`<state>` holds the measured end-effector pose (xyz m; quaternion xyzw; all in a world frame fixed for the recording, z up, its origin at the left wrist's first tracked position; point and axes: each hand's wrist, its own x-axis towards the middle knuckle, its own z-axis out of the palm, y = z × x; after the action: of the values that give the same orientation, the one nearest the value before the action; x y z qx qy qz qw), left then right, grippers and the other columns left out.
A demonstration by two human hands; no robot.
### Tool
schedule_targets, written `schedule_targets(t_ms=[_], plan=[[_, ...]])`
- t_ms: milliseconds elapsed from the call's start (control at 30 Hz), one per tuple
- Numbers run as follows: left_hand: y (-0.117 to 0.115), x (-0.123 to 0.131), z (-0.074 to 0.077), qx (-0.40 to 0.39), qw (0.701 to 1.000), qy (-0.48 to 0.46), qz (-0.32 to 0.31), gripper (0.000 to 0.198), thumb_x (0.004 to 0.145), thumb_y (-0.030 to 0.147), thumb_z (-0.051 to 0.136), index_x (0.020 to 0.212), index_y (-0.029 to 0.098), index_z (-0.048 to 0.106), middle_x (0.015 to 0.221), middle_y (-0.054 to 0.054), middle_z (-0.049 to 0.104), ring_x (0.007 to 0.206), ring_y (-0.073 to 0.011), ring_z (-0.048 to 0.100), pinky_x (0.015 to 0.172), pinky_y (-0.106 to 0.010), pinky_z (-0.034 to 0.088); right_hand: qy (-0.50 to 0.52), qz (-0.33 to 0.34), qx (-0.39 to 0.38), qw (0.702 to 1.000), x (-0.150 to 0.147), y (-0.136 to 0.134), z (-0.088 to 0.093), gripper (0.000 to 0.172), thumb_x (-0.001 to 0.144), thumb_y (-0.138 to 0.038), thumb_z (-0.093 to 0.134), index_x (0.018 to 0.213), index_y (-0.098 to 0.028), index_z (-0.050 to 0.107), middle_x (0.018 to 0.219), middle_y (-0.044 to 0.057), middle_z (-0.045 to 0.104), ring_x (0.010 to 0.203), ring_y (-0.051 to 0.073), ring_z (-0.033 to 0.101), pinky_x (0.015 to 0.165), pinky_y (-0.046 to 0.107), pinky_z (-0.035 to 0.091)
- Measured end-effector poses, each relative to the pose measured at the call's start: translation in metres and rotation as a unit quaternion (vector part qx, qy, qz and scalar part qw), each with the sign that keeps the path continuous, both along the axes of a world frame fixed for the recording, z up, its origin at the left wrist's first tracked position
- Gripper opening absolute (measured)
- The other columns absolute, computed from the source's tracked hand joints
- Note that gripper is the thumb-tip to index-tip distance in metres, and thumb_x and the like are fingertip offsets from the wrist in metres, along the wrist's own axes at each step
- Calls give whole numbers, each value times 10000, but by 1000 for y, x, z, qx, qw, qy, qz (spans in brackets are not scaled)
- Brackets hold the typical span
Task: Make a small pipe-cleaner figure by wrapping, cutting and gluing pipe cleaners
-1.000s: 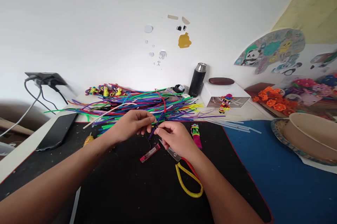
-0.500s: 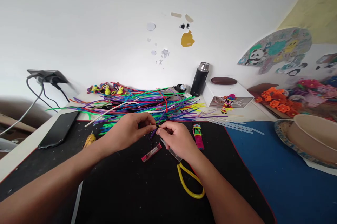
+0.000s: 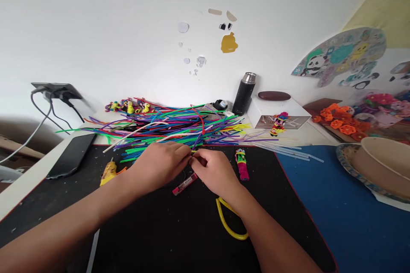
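Note:
My left hand (image 3: 162,162) and my right hand (image 3: 218,172) meet fingertip to fingertip above the black mat, both closed in a pinch. Between them is a small pipe cleaner piece; a bit of yellow (image 3: 194,151) shows at the fingertips, and a purple pipe cleaner (image 3: 196,142) sticks up just behind. Most of what they hold is hidden by the fingers. Below lies a small red-ended case with a label (image 3: 185,184). Scissors with yellow handles (image 3: 231,227) lie partly under my right wrist. A small pipe cleaner figure (image 3: 242,165) rests right of my right hand.
A heap of coloured pipe cleaners (image 3: 173,125) spreads behind my hands. A yellow glue gun (image 3: 109,172) and a phone (image 3: 71,156) lie left. A black flask (image 3: 244,95), a white box (image 3: 296,113) and a second figure (image 3: 279,124) stand back right, near a bowl (image 3: 384,157).
My left hand has rolled over, its back now turned up and its fingers closer to the right hand's. The purple pipe cleaner end below the fingertips is now hidden. The view shifted slightly.

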<state>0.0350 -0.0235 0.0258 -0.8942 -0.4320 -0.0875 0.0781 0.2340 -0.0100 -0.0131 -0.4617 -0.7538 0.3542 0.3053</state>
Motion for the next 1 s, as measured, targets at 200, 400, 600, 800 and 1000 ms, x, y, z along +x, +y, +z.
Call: schedule_targets(t_ms=[200, 400, 600, 800, 1000], plan=[[-1, 8, 4, 9, 999, 34, -19, 139, 1006, 187, 573, 881, 214, 626, 744, -14, 719, 632, -203, 681, 545, -314, 365, -24, 1, 17, 1000, -1, -1, 0, 198, 927, -229, 648, 737, -209, 699, 640, -26, 646, 573, 136, 508, 579, 299, 245], [12, -6, 6, -54, 993, 3, 104, 155, 973, 263, 516, 850, 230, 605, 719, -30, 707, 579, -214, 627, 545, -328, 278, -5, -15, 26, 1000, 1, 1, 2, 209, 918, -216, 644, 716, -214, 697, 587, -48, 574, 555, 129, 462, 577, 292, 257], [32, -22, 3, -103, 975, -105, 170, 170, 961, 318, 428, 857, 243, 540, 621, 2, 554, 539, -210, 500, 579, -336, 249, -4, -5, 17, 1000, 1, 0, 4, 208, 915, -204, 636, 715, -209, 693, 597, -45, 585, 566, 129, 488, 580, 285, 265], [35, -27, 11, -120, 971, -134, 160, 304, 997, 384, 370, 735, 250, 446, 605, 25, 485, 543, -168, 436, 580, -309, 295, 1, 1, 14, 1000, 0, 0, 5, 224, 920, -220, 627, 706, -212, 695, 599, -41, 601, 557, 131, 483, 573, 282, 276], [32, -25, 15, -108, 963, -179, 169, 454, 1026, 484, 386, 641, 243, 391, 546, 33, 434, 515, -149, 390, 551, -307, 264, 31, -9, 8, 999, 3, 3, 5, 224, 936, -273, 616, 745, -213, 716, 616, -34, 618, 580, 144, 530, 583, 276, 317]])
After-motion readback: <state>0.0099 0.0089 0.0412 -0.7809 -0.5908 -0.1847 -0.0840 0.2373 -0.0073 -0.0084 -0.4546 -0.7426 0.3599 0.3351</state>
